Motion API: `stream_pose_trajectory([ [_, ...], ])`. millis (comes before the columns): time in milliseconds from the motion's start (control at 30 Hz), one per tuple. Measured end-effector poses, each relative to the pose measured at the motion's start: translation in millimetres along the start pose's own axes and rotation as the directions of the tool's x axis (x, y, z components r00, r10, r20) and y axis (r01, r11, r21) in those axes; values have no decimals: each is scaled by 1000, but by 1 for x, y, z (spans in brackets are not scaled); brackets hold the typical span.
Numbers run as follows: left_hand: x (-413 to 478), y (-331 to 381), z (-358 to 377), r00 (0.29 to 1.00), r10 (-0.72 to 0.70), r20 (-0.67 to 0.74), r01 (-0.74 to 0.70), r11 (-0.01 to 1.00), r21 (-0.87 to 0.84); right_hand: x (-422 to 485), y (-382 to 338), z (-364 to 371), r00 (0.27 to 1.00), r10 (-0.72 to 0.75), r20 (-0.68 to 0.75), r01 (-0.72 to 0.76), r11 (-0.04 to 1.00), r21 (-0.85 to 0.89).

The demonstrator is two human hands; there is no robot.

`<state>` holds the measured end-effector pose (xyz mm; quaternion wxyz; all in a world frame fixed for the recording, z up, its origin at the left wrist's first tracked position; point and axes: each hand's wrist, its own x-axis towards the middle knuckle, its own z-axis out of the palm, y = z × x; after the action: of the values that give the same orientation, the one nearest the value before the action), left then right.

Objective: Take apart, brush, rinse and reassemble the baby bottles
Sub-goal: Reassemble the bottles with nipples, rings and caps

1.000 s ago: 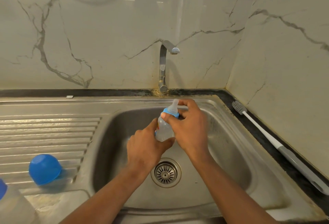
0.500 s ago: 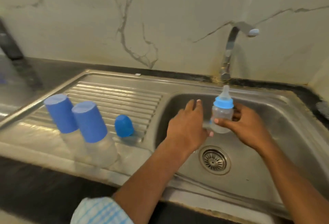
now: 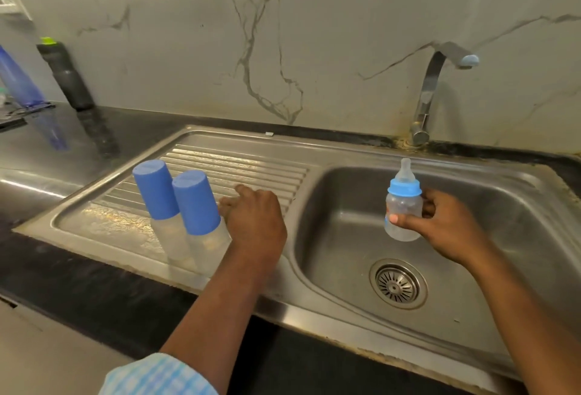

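My right hand (image 3: 446, 225) grips a small clear baby bottle (image 3: 403, 209), upright above the sink basin (image 3: 339, 206), with its blue collar and teat on. My left hand (image 3: 254, 221) lies palm-down on the ribbed drainboard (image 3: 239, 159), fingers curled down. It covers the spot where the loose blue cap lay, and the cap is hidden. Just left of that hand stand two clear baby bottles (image 3: 157, 190) (image 3: 196, 203), both under tall blue caps.
The tap (image 3: 430, 93) rises behind the basin, with no water running. The drain strainer (image 3: 397, 283) sits at the basin bottom. A dark bottle (image 3: 66, 74) and a blue bottle (image 3: 19, 77) stand on the black counter at far left.
My left hand let go of the bottle and moved left from the basin onto the drainboard, over the loose blue cap. My right hand keeps the bottle. The view swung left.
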<state>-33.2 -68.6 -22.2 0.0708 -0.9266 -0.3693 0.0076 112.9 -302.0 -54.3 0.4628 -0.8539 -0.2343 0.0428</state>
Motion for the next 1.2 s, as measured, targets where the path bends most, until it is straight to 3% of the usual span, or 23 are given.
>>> stream_pose_trajectory([
  [67,0,-2,4,1000,25,-18,-25,998,-55,0,0,-1,1000,0,-6,0,1000,-10],
  [200,3,5,5,976,82,-203,-145,937,-319,1,1,-3,998,11,-54,-12,1000,-20],
  [267,7,15,3,965,110,-238,-223,823,-523,2,1,-3,996,29,-87,-32,999,-29],
  [367,16,51,0,973,143,-181,-230,550,-803,1,6,-10,987,58,-152,-64,997,-40],
  [500,30,90,11,951,253,-175,-265,384,-884,2,11,-12,973,130,-193,-145,987,-71],
  [567,34,103,13,938,230,-258,-322,315,-893,0,6,-15,955,143,-259,-173,980,-98],
  [633,33,110,3,902,101,-419,-430,137,-892,-4,-9,-22,890,17,-456,-75,991,-110],
  [700,29,110,-12,789,-72,-610,-614,-49,-788,-10,-33,-30,696,-185,-693,155,982,-106],
  [733,29,109,-8,736,-95,-670,-674,-16,-739,-11,-37,-32,612,-245,-752,233,964,-125],
  [767,34,110,-2,714,-36,-700,-699,39,-714,-9,-33,-34,598,-261,-757,231,961,-150],
  [800,40,108,10,744,186,-641,-667,180,-723,-8,-22,-32,682,-199,-704,141,980,-141],
  [833,40,111,16,770,435,-467,-631,412,-657,-5,-11,-33,821,-36,-570,-50,990,-134],
  [867,37,110,24,765,584,-271,-618,549,-563,-4,3,-32,883,177,-435,-259,956,-138],
  [900,36,112,26,747,605,-276,-649,574,-499,-4,10,-32,875,273,-399,-358,920,-157],
  [933,30,115,23,710,526,-467,-703,489,-517,-4,13,-34,863,225,-453,-328,931,-162],
  [967,25,118,21,694,420,-585,-720,409,-560,-4,8,-37,816,96,-571,-195,974,-115],
  [1000,26,123,20,659,384,-647,-751,392,-532,-7,3,-40,741,-19,-672,-61,994,-95],
  [1033,25,129,18,626,530,-572,-780,418,-466,-4,0,-43,714,-68,-697,-10,994,-108],
  [1067,20,131,26,638,701,-318,-764,526,-373,-3,0,-40,764,-39,-644,-36,994,-103],
  [1100,15,130,31,650,757,-64,-734,603,-312,-7,3,-35,824,49,-564,-135,985,-111],
  [1133,17,130,38,662,748,-51,-722,618,-311,-4,10,-31,849,98,-520,-184,976,-116],
  [1200,21,131,41,713,673,-199,-682,598,-420,-2,7,-33,839,68,-540,-143,985,-99],
])
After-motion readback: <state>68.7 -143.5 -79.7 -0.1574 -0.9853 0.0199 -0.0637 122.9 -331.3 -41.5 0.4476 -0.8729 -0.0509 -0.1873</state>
